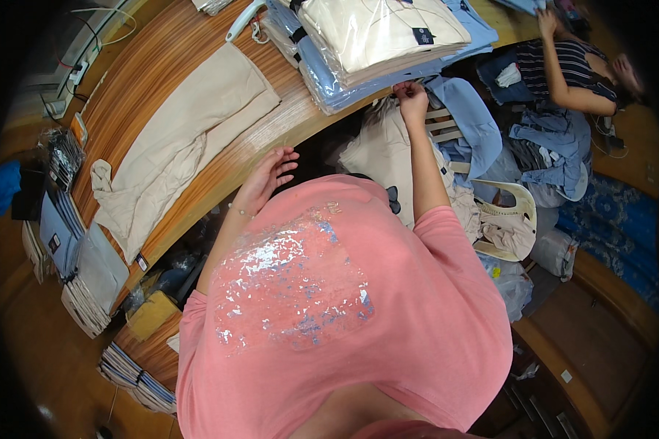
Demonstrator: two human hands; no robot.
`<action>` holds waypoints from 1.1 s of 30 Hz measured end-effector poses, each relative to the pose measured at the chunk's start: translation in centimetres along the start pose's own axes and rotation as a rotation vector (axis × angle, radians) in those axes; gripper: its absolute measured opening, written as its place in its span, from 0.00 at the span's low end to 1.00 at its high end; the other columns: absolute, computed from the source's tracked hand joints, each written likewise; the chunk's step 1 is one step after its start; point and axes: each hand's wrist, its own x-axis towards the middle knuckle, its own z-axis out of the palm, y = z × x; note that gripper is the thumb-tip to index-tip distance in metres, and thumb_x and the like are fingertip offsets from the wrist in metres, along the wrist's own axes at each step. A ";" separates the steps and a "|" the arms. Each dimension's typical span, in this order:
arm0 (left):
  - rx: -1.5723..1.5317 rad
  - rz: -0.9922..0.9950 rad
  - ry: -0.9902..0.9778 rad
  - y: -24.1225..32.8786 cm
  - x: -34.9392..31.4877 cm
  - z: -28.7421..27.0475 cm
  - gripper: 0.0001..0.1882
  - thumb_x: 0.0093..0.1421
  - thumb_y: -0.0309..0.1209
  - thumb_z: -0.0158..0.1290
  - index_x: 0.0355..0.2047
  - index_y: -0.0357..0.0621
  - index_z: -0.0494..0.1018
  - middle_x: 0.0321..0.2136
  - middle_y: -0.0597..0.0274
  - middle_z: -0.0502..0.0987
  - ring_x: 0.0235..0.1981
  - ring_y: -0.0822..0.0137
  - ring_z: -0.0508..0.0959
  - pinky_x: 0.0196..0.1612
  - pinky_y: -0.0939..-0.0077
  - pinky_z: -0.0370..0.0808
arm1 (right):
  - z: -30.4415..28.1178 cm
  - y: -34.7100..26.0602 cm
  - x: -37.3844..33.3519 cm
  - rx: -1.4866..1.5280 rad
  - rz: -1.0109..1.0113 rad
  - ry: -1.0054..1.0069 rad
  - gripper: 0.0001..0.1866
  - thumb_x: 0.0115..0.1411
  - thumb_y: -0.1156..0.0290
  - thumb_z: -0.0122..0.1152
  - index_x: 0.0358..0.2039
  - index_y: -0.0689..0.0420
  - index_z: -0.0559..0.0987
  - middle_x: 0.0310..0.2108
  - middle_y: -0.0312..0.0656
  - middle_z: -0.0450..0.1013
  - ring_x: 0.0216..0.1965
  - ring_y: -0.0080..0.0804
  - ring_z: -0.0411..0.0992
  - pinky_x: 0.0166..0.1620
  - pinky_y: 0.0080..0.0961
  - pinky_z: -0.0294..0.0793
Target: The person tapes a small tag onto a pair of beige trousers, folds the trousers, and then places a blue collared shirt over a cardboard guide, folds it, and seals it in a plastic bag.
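Note:
My left hand (268,178) is at the wooden table's near edge with its fingers apart and nothing in them. Beyond it a pair of beige trousers (190,121) lies on the tabletop, one leg folded over and wrinkled. My right hand (411,99) is stretched out by the lower edge of a stack of bagged garments (377,36), cream on top and light blue below. Its fingers are curled together; what they hold, if anything, is too small to make out. Just below that hand, cream garments (388,150) are heaped by a white plastic chair (444,126).
The striped wooden table (154,55) curves across the front. Folded garments (62,238) are piled at its left end. A light-blue garment (470,121) drapes over the chair, and a cream plastic chair (523,212) holds more cloth. Another person (564,69) works at the far right.

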 end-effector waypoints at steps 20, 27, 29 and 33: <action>-0.031 -0.001 0.008 -0.2 0.2 -0.2 0.13 0.65 0.40 0.43 0.44 0.47 0.68 0.42 0.66 0.73 0.41 0.74 0.71 0.42 0.77 0.69 | -0.1 2.0 1.7 0.078 -0.041 -0.192 0.06 0.53 0.74 0.57 0.24 0.63 0.75 0.24 0.46 0.73 0.27 0.33 0.74 0.33 0.26 0.70; -0.019 0.004 0.014 -0.3 0.2 -0.1 0.14 0.65 0.39 0.41 0.45 0.47 0.68 0.43 0.66 0.73 0.41 0.74 0.72 0.43 0.77 0.69 | -0.3 2.1 2.0 -0.129 -0.100 -0.173 0.05 0.49 0.72 0.60 0.22 0.60 0.76 0.24 0.48 0.73 0.29 0.43 0.72 0.36 0.32 0.70; -0.014 0.005 0.017 -0.3 0.2 -0.1 0.14 0.66 0.39 0.41 0.45 0.47 0.68 0.43 0.66 0.73 0.42 0.74 0.72 0.43 0.76 0.68 | -0.3 1.8 2.0 -0.141 -0.075 -0.175 0.05 0.49 0.71 0.60 0.22 0.59 0.76 0.24 0.48 0.73 0.30 0.45 0.72 0.36 0.33 0.70; -0.018 0.011 0.017 -0.3 0.2 -0.1 0.14 0.66 0.39 0.41 0.46 0.46 0.68 0.43 0.65 0.73 0.42 0.74 0.71 0.43 0.76 0.68 | -0.3 1.0 1.7 -0.244 -0.091 -0.150 0.07 0.50 0.71 0.59 0.24 0.63 0.77 0.24 0.48 0.74 0.29 0.41 0.74 0.34 0.31 0.71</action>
